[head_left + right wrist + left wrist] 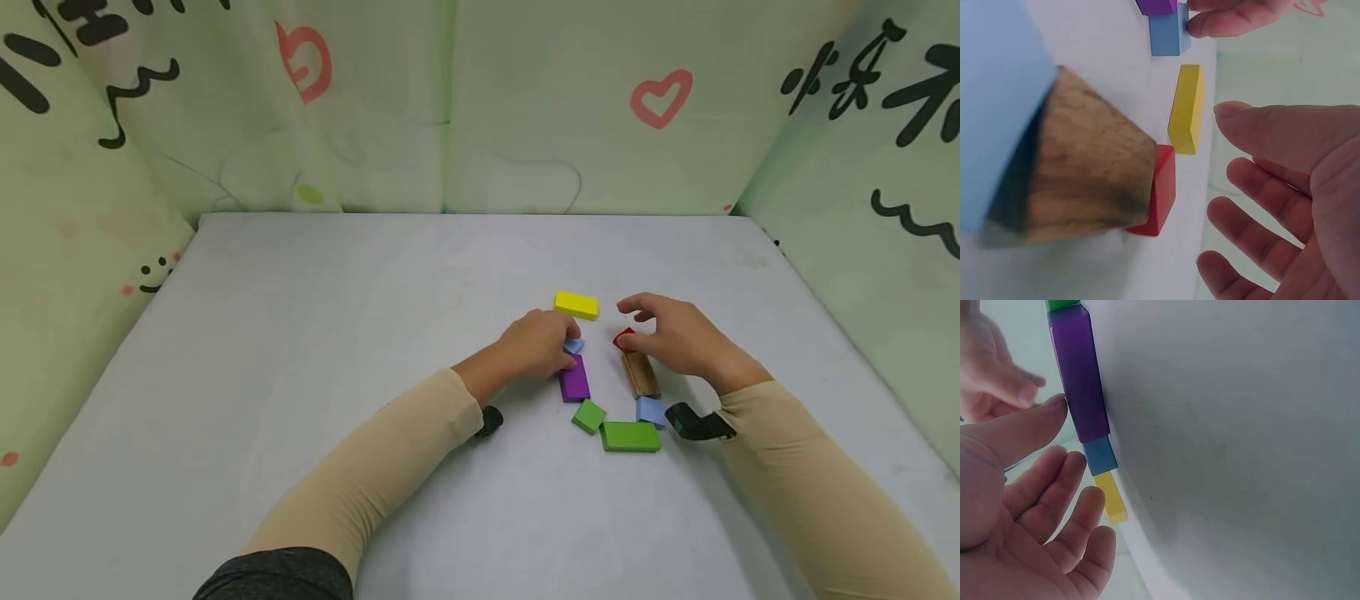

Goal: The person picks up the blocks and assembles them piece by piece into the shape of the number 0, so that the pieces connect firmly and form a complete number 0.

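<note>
A loose ring of blocks lies on the table. My left hand (536,342) is at its left side, thumb tip (1055,407) at the edge of the purple block (575,382) and fingers beside a small blue block (1100,456). The fingers are apart and loosely bent. Across the ring, my right hand (678,335) hovers around a red block (1165,190), thumb and fingers spread with nothing between them. Directly behind the red block, a brown wood-grain block (641,375) stretches toward me. The yellow block (576,305) lies at the far end, between both hands.
Toward the near side, a small green block (589,417) and a long green block (631,437) complete the curve with a second blue block (651,412). Pale printed curtains (525,108) surround the white table (300,350) at the back and sides.
</note>
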The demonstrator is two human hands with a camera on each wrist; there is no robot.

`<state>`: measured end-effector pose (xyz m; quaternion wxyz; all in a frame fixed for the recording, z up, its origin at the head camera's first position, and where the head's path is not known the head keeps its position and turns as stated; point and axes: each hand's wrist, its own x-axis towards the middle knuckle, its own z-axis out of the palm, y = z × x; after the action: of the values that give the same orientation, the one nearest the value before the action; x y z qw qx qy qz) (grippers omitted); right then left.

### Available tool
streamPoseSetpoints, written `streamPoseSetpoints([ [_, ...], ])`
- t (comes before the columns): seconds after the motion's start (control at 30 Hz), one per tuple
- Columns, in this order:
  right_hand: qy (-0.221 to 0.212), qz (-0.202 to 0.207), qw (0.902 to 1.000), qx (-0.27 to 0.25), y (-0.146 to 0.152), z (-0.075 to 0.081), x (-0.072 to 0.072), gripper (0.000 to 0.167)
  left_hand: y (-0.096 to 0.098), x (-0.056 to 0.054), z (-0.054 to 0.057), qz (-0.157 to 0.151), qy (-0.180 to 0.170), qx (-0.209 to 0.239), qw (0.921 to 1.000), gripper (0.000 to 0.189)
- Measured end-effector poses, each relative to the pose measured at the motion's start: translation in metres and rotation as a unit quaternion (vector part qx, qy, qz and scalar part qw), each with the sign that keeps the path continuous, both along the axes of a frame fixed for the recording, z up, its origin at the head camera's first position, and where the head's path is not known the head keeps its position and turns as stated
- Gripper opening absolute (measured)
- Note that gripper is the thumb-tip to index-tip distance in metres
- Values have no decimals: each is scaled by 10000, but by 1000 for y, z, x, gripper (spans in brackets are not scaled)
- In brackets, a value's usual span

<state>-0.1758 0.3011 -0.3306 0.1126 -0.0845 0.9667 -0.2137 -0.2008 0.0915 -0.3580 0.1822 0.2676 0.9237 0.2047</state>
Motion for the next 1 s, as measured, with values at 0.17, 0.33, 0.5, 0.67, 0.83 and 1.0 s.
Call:
streamPoseSetpoints([
  [0.17,-93,59,9999,85,-11,0,-19,51,-1,-1,1,-21,-53,-4,10000,44],
  [0.33,-223,98,9996,158,-19,-3,-33,50,-1,-1,1,-92,0,0,10000,44],
  [0.5,-332,36,9992,202,-26,-6,-43,49,-2,0,1,-136,41,35,9999,43],
  [0.67,-346,70,9992,186,-31,-9,-50,47,-3,1,1,-131,48,49,9999,43],
  [0.83,-356,95,9991,198,-34,-12,-55,45,-3,1,1,-100,33,38,9999,42],
  [1.0,-314,120,9990,289,-37,-13,-59,44,-2,1,1,-91,46,-8,9999,42],
])
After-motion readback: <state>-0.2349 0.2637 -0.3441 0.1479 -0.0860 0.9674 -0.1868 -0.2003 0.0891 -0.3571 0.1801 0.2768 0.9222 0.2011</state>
